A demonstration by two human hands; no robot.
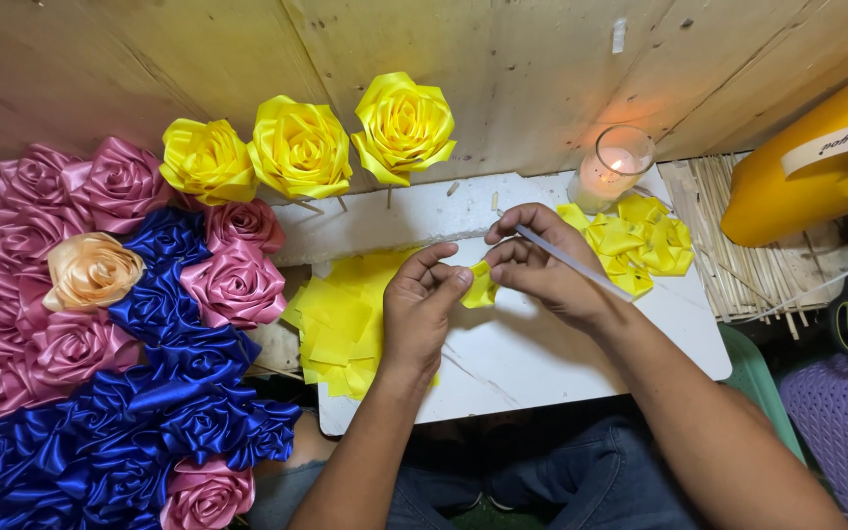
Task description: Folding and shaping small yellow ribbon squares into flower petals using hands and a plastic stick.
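Yellow satin ribbon square [480,287], folded small, is being pinched between both my hands over the white board [542,363]; three finished yellow ribbon roses [301,147] are standing behind, folded yellow petals [635,240] are piling by the candle glass [615,167], and flat yellow squares [341,324] are waiting, so I'm judging plenty left. My left hand [424,304] is curling, thumb and forefinger pressing the piece, my right hand [542,265] is pinching its other edge while gripping a thin white stick [571,261].

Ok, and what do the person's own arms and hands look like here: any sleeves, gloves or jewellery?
Both forearms are bare as far as the picture shows, with no sleeves in view. The left hand and the right hand wear no gloves, and no rings, watch or bracelet show on the fingers or wrists. Fingernails look short and unpainted. Below the arms, blue denim trousers cover the lap.
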